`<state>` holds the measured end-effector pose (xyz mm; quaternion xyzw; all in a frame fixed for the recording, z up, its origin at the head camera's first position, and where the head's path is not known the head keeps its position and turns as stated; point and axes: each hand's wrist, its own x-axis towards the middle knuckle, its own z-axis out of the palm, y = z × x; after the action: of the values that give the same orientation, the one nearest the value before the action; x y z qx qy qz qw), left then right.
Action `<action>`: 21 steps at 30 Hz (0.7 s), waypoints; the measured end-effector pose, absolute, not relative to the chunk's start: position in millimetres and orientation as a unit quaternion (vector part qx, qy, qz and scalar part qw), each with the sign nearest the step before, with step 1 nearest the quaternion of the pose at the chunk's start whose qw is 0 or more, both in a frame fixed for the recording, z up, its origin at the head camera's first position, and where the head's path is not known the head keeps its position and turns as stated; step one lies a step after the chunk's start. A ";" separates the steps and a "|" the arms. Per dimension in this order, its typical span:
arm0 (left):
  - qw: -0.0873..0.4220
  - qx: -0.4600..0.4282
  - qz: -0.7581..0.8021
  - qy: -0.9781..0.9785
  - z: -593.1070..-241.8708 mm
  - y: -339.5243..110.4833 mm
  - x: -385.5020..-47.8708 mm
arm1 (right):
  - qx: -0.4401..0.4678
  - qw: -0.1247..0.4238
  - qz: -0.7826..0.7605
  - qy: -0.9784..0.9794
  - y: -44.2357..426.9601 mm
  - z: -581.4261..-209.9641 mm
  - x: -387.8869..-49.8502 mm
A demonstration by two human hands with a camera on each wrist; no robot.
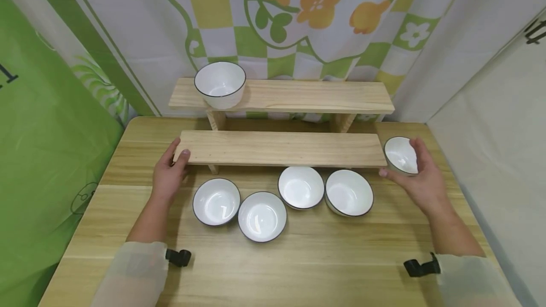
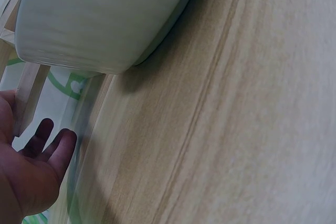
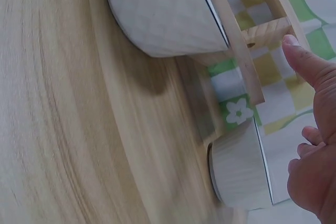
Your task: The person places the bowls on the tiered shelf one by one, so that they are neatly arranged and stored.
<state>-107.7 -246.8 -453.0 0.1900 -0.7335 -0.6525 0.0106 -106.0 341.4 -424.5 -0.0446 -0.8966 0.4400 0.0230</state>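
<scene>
My left hand [image 1: 168, 174] holds the left end of the lower board of a two-tier wooden shelf [image 1: 277, 148]. Its thumb lies on the top face, and two fingers [image 2: 63, 150] stretch out below the board. Beyond the board's right end, my right hand [image 1: 420, 181] is spread, its thumb near the corner. Its other fingers overlap a white bowl [image 1: 401, 154] with a dark rim; contact cannot be told. In front of the shelf are more white bowls: one at left [image 1: 216, 202], one beside it [image 1: 262, 217], and two at right [image 1: 301, 187] [image 1: 349, 193].
Another white bowl [image 1: 220, 84] stands at the left of the upper board [image 1: 315, 96]. The wooden table [image 1: 298, 269] lies beneath everything. A patterned curtain [image 1: 294, 18] hangs behind the shelf, with a green cloth [image 1: 38, 155] at left and a pale one [image 1: 499, 122] at right.
</scene>
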 end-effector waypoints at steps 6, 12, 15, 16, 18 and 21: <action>0.010 0.189 -0.648 -0.738 -460.7 -250.3 -111.3 | -0.050 0.025 0.431 -0.901 346.5 -430.2 -106.8; 0.008 0.191 -0.649 -0.736 -461.6 -250.6 -110.9 | -0.058 0.039 0.417 -0.906 354.6 -435.9 -108.0; 0.007 0.191 -0.650 -0.735 -455.8 -248.1 -109.4 | -0.060 0.047 0.410 -0.909 358.8 -438.3 -108.0; 0.007 0.191 -0.650 -0.735 -453.5 -247.1 -108.6 | -0.060 0.049 0.408 -0.910 360.1 -439.3 -108.0; 0.005 0.191 -0.651 -0.735 -449.7 -245.4 -107.2 | -0.061 0.048 0.409 -0.909 362.7 -441.3 -108.4; 0.004 0.191 -0.653 -0.733 -446.9 -244.1 -105.9 | -0.066 0.048 0.410 -0.909 366.5 -444.5 -109.4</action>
<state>-105.9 -244.1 -446.9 0.1908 -0.7327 -0.6533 0.0040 -109.4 366.5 -444.5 -0.0663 -0.9085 0.4097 0.0481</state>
